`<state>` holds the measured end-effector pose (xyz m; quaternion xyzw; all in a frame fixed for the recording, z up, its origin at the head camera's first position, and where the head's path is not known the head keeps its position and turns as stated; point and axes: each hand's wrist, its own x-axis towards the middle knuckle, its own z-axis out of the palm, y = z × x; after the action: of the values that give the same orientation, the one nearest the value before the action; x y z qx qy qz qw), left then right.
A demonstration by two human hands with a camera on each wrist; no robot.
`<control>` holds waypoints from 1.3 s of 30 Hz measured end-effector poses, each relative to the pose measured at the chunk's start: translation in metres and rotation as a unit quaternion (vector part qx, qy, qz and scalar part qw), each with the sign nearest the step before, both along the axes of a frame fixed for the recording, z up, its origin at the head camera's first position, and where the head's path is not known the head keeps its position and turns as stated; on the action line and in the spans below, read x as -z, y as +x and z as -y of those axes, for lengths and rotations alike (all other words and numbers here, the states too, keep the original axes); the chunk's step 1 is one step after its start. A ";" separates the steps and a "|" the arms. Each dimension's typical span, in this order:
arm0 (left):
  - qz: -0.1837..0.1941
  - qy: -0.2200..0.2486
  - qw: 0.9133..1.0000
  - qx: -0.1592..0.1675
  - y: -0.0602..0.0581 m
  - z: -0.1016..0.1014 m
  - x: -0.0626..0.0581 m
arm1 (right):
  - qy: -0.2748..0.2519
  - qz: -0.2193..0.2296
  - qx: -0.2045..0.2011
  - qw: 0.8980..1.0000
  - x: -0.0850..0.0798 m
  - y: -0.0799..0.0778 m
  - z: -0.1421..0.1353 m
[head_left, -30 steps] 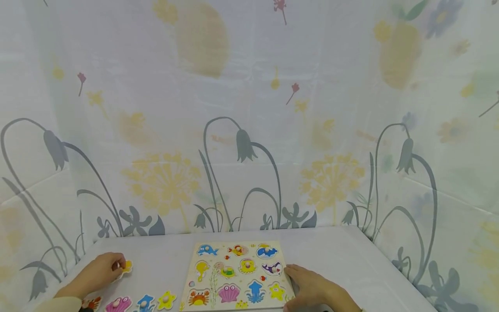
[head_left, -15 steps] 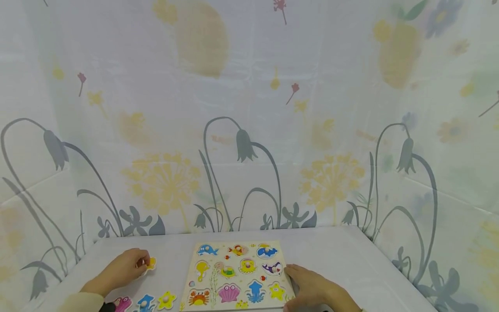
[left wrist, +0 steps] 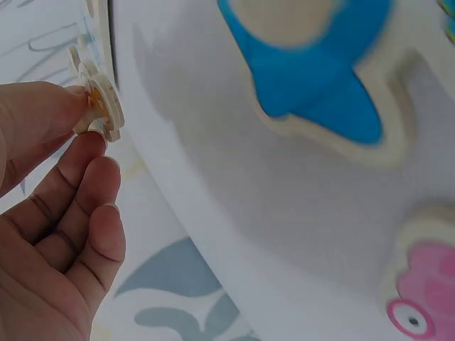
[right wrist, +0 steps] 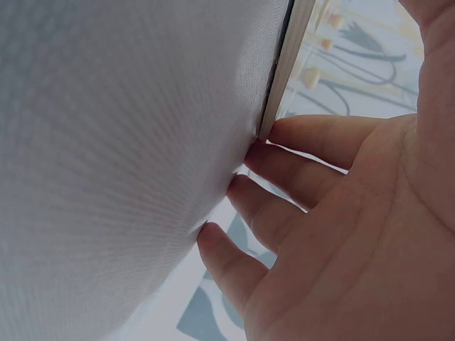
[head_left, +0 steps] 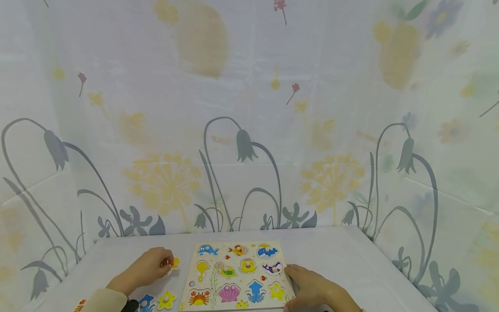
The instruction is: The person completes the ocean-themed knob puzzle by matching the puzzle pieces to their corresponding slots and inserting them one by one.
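My left hand [head_left: 152, 265] pinches a small yellow knobbed puzzle piece [head_left: 175, 263] between thumb and index finger, just left of the wooden puzzle board [head_left: 188, 281]. In the left wrist view that piece [left wrist: 106, 106] is edge-on, clear of the table, its printed shape hard to read. At the board's right edge lies my right hand [head_left: 312, 288], fingers extended. Its fingertips [right wrist: 288, 130] touch the board's side and the table cloth in the right wrist view. Knobbed sea-animal pieces such as the octopus [head_left: 247, 266] sit in the board's upper rows; the bottom row shows pictures without visible knobs.
Left of the board lie loose pieces: a yellow starfish [head_left: 166, 300], a blue squid [head_left: 146, 303] and part of a crab [head_left: 79, 305]. A pink shell piece [left wrist: 430, 284] appears in the left wrist view. A flower-printed curtain [head_left: 249, 182] encloses the white table [head_left: 331, 247].
My left hand has carried the yellow piece rightward from the table's left side to near the board. My right hand and the board have stayed put.
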<state>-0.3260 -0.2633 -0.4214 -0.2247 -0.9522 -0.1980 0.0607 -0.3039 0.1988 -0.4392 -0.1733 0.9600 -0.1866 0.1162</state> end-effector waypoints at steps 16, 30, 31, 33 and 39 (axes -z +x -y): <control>0.026 0.010 0.998 0.048 -0.002 -0.044 0.002 | 0.002 0.001 0.004 1.000 0.002 0.001 -0.001; 0.008 0.023 0.999 0.049 -0.002 -0.070 0.007 | 0.002 -0.004 -0.006 1.000 0.001 -0.002 -0.003; 0.010 0.022 0.999 0.044 -0.002 -0.071 0.007 | 0.003 -0.005 -0.007 1.000 0.001 -0.002 -0.002; 0.017 0.019 0.999 0.036 -0.002 -0.073 0.009 | 0.004 -0.006 -0.011 1.000 0.000 -0.002 -0.002; 0.018 0.007 1.000 0.024 -0.006 -0.078 0.012 | 0.004 -0.007 -0.016 1.000 -0.001 -0.001 -0.002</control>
<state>-0.3325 -0.1858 -0.4337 -0.2432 -0.9460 -0.2104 0.0408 -0.3048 0.2008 -0.4384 -0.1896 0.9587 -0.1794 0.1129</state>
